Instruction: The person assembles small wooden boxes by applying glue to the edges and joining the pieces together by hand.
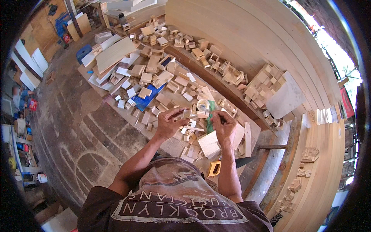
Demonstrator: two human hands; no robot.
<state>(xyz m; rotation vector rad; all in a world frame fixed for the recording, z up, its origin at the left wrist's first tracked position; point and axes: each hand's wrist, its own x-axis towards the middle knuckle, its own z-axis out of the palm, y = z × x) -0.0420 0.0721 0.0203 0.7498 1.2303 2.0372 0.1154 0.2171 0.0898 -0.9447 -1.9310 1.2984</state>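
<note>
My left hand (167,123) is closed on a small pale wooden piece (188,114), held between thumb and fingers above the cluttered work board. To its right my right hand (225,124) has its fingers pinched together. Whatever may be between those fingertips is too small to make out. Just beyond and between the hands stands a round whitish tub (203,105), its contents unclear. A green strip (211,118) lies beside the tub, partly under the right hand. Small wooden blocks and box-like pieces (146,77) are heaped past my hands.
A handsaw with a yellow handle (214,168) lies by my right forearm. A blue sheet (150,96) sits under some blocks. Stacked long planks (247,34) rise at the far right, with small wooden assemblies (266,83) before them. Flat boards (116,56) lie at the far left.
</note>
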